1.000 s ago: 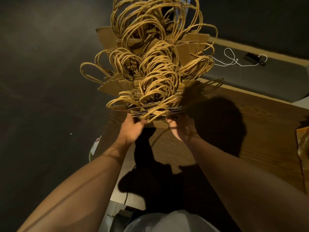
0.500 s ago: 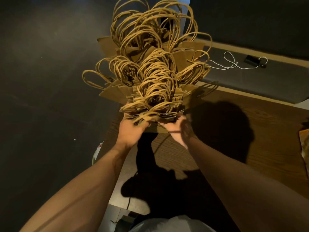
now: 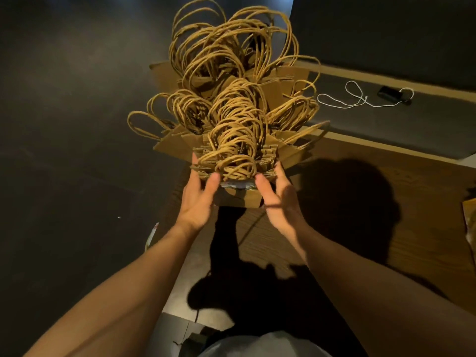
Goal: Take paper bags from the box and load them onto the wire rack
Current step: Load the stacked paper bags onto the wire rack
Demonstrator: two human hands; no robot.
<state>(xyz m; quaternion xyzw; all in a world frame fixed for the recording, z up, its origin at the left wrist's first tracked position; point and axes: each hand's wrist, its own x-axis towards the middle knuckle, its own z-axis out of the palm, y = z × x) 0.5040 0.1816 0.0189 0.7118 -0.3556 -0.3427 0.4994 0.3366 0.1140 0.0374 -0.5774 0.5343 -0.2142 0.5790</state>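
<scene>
Centre of frame: a cardboard box (image 3: 239,198) with flaps splayed outward, packed with flat brown paper bags (image 3: 235,161) standing on edge. Their twisted paper handles (image 3: 231,81) loop up in a thick tangle toward the top of the frame.

Left hand (image 3: 197,199) at the near left edge of the bag stack, fingers extended and loosely spread up along its side, thumb laid against the front of the stack. Right hand (image 3: 279,202) mirrors it at the near right edge, fingers straight and slightly parted, thumb touching the front (contact looks like a light cupping, not a firm squeeze; slight blur). The stack sits between the two palms, in the box.

Right of frame: wooden table (image 3: 386,228), with hard shadows across it. Upper right: a white cord (image 3: 360,100) lying in loops on a dark surface.
</scene>
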